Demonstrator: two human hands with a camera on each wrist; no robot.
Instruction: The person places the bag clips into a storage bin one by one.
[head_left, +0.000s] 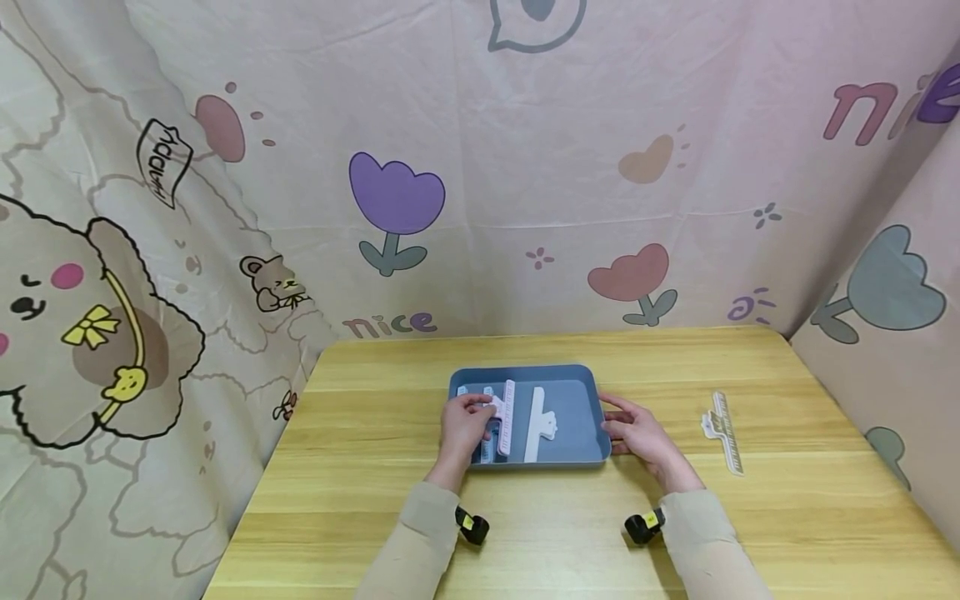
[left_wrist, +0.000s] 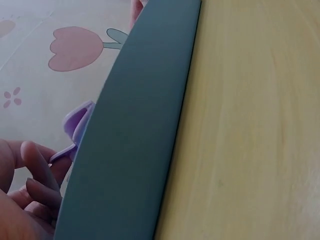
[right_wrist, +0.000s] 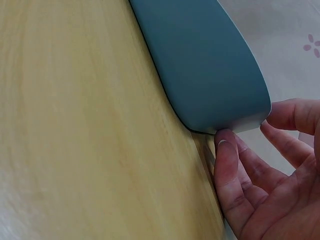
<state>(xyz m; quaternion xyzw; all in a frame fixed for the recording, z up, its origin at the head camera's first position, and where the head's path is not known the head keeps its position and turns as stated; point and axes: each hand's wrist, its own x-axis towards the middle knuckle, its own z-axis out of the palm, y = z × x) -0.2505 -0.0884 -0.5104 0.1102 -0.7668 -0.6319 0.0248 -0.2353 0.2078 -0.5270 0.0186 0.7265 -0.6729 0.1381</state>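
My left hand (head_left: 462,429) pinches the handle of a pale purple ruler-marked clip (head_left: 506,425) in the left part of a blue-grey tray (head_left: 576,417). Two light blue clips, one of them (head_left: 487,450) beside the purple one, lie partly hidden by this hand. A white clip (head_left: 534,429) lies in the tray's middle, its handle to the right. At the tray's right end my right hand (head_left: 641,433) holds the wall, with fingertips (right_wrist: 226,142) near its lower edge and another digit at the rim. In the left wrist view the tray wall hides most of the purple clip (left_wrist: 77,122).
To the right of the tray, a transparent ruler-marked clip with a white handle (head_left: 723,437) lies on the wooden table (head_left: 360,467). A patterned cloth (head_left: 525,183) hangs behind the table and at both sides.
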